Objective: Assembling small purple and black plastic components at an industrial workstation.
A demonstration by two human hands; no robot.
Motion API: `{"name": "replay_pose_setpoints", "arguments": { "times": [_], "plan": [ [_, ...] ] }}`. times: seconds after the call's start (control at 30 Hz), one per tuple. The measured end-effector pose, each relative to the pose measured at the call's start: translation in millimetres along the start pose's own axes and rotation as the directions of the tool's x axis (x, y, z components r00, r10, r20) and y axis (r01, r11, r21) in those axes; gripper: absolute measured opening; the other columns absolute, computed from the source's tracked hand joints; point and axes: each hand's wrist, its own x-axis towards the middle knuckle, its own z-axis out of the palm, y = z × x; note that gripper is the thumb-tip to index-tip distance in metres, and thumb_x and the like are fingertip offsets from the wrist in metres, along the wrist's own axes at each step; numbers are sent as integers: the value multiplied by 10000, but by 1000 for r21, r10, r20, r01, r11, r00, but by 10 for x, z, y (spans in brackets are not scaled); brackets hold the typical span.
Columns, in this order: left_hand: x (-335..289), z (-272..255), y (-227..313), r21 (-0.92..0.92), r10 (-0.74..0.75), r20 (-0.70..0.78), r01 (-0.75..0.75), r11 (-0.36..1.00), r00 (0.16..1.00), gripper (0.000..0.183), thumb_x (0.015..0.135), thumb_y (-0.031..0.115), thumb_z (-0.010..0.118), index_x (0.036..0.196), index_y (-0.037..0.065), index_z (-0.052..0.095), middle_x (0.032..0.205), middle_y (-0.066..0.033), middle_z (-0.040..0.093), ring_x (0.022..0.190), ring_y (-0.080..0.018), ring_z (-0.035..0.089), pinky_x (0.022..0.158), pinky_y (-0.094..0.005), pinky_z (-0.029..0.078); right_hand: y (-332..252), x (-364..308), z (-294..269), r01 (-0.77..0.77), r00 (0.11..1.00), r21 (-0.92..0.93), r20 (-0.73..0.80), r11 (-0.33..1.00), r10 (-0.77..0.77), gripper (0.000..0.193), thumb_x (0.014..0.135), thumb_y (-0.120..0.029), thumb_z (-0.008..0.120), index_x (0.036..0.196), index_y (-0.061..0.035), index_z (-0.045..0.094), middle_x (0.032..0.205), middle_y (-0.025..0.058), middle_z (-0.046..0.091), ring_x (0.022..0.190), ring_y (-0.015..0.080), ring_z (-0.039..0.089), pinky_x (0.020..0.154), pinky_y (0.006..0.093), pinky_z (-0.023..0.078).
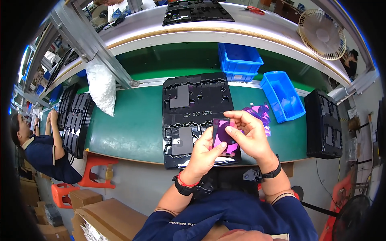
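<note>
Between both hands is a thin, flat rectangular piece [222, 132], dark in the middle with pink-purple film around it. My left hand [206, 153] grips its lower left side, thumb pressed on its face. My right hand [250, 134] pinches it from the right, thumb on the upper part. Beneath the hands lies a black moulded plastic tray [193, 114]. Two grey flat plates sit in it: an upper plate [179, 97] and a lower plate [182, 140]. Right of the tray is a loose pile of purple-pink film pieces [260, 113], partly hidden by my right hand.
On the green table [120, 132] a blue bin [283, 98] stands at the right; stacked blue bins [240, 60] are behind. Stacks of black trays [323, 124] flank the right and left [77, 124]. A white bag [101, 86] hangs by the post. A person [44, 140] works at left.
</note>
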Motion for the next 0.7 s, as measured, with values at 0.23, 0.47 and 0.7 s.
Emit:
{"name": "replay_pose_setpoints", "arguments": {
  "times": [0.23, 0.47, 0.7],
  "plan": [
    [16, 7, -4, 15, 2, -14, -2, 1000, 1000, 446, 874, -13, 489, 1275, 8, 295, 1087, -112, 542, 944, -161, 592, 800, -340, 536, -47, 14, -39, -154, 988, 266, 21, 952, 154, 220, 839, 5, 583, 1058, 22, 565, 858, 55, 639, 764, 64, 586, 667, 193, 474],
    [-5, 12, 3, -43, -29, -13, 29, 999, 999, 373, 905, 33, 466, 1251, -5, 330, 1074, -126, 572, 958, -196, 606, 803, -358, 537, -41, 6, -21, -104, 993, 191, -30, 976, 112, 186, 814, 14, 618, 995, 18, 574, 810, 46, 638, 705, 57, 587, 615, 180, 468],
    [4, -21, -20, 10, -66, -7, 66, 998, 998, 286, 916, 43, 452, 1196, 2, 412, 1086, -114, 569, 953, -201, 611, 767, -368, 557, -53, 1, -28, -108, 991, 156, -60, 982, 118, 199, 812, 11, 622, 1006, 16, 582, 807, 38, 636, 702, 49, 580, 608, 170, 456]
  ]
}}
